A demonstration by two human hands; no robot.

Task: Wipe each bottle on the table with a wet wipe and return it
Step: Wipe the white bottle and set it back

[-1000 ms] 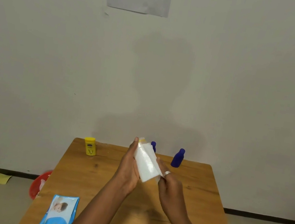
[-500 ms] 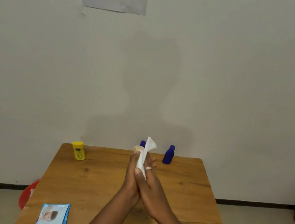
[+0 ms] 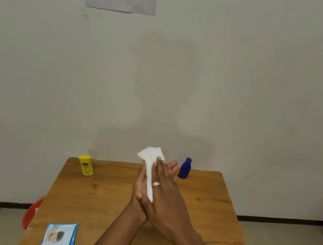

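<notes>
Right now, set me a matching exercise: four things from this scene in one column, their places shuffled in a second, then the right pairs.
Things:
1. yellow bottle
2. blue bottle
3. wet wipe
4. wipes packet

Places:
A. near left corner of the table
B. pressed between the left hand and right hand
C. far left of the table, upright
D. far edge, just right of the hands

Pairs: 1-C, 2-D, 3-B, 4-A
</notes>
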